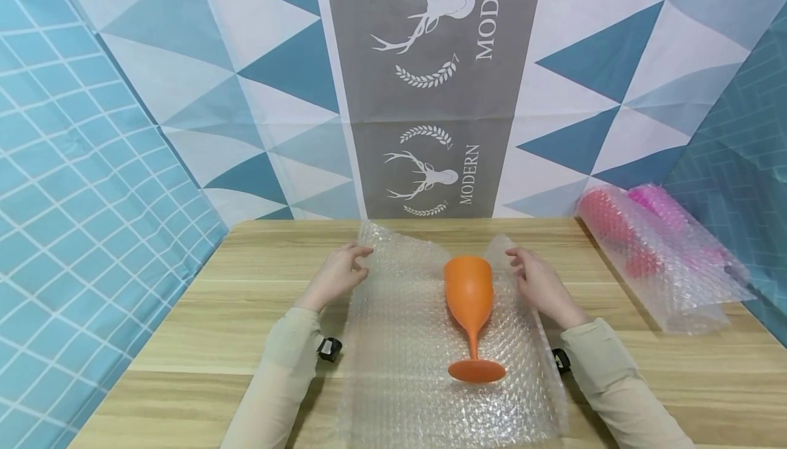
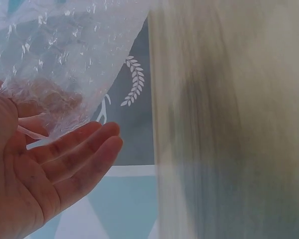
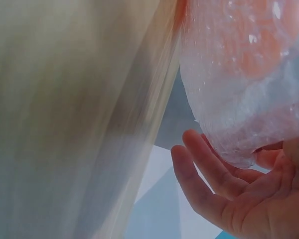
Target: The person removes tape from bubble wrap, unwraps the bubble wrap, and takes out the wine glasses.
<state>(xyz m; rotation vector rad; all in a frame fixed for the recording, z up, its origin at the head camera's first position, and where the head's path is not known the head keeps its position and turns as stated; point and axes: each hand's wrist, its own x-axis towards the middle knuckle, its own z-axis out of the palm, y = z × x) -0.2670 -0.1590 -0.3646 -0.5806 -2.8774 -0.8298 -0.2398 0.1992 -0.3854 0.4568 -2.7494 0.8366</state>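
Observation:
An orange plastic goblet (image 1: 469, 292) lies on its side on a sheet of clear bubble wrap (image 1: 393, 339), bowl toward the wall and foot toward me. My left hand (image 1: 337, 274) is at the sheet's left edge. In the left wrist view its thumb and forefinger pinch a corner of the wrap (image 2: 74, 55), while the other fingers extend loosely. My right hand (image 1: 541, 285) is at the right edge, pinching the wrap (image 3: 224, 119) between thumb and forefinger. Through the film in the right wrist view the goblet shows as an orange blur. Neither hand touches the goblet.
Bubble-wrapped red and pink items (image 1: 652, 237) lie at the back right of the wooden table (image 1: 203, 346). A patterned cloth wall (image 1: 424, 107) rises behind the table's far edge. Blue tiled sheeting (image 1: 80, 182) hangs on the left.

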